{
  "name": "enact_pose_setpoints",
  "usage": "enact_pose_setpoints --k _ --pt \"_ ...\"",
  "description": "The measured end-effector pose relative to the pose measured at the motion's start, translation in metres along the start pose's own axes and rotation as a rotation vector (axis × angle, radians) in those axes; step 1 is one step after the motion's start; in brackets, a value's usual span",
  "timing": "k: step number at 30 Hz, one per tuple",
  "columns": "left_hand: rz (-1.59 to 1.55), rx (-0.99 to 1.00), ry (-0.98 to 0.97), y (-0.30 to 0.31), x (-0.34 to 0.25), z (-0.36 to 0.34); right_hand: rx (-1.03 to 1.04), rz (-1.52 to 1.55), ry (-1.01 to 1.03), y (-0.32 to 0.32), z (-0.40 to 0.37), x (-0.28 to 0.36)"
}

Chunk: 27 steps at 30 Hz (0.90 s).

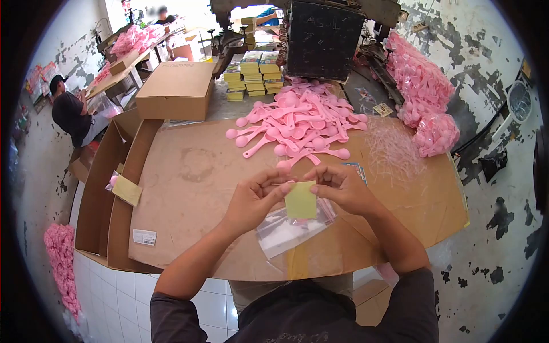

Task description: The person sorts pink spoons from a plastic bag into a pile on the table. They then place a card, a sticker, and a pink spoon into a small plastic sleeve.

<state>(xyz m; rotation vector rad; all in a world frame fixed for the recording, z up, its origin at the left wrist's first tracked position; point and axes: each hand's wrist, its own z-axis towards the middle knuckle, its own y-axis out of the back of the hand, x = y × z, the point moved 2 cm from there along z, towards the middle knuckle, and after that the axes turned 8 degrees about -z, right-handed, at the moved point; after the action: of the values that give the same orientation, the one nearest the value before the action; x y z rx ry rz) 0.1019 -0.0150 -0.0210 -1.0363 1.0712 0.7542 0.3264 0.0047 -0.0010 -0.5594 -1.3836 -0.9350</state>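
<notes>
Between my two hands a yellow card (301, 200) is held up near the middle of the cardboard-covered table (183, 206). My left hand (260, 194) pinches the card's left edge, and a bit of pink shows at its fingertips. On the right edge, my right hand (338, 187) closes thumb and fingers on the same card. Just under the hands lies a clear plastic bag (286, 235). A heap of pink plastic spoons (297, 123) spreads beyond my fingertips. Partly behind my right hand is a small printed card (355, 169).
Stacked card bundles (251, 71) and a closed cardboard box (174, 86) stand at the back. An open carton (108, 211) borders the table's left side. Plastic strips (394, 148) and bagged pink spoons (436, 134) are at right. A person (74, 111) sits far left.
</notes>
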Motion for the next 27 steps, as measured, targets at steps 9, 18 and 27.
enact_pose_setpoints --k 9,18,27 --pt "0.125 -0.002 0.015 0.000 0.007 -0.002 -0.155 0.102 -0.097 0.003 -0.007 -0.029" --pt "0.141 0.028 0.023 0.004 0.016 0.000 -0.146 0.122 -0.099 0.009 -0.009 -0.037" --pt "0.249 0.127 -0.017 0.013 0.013 0.001 -0.095 -0.008 0.028 0.017 -0.007 -0.037"
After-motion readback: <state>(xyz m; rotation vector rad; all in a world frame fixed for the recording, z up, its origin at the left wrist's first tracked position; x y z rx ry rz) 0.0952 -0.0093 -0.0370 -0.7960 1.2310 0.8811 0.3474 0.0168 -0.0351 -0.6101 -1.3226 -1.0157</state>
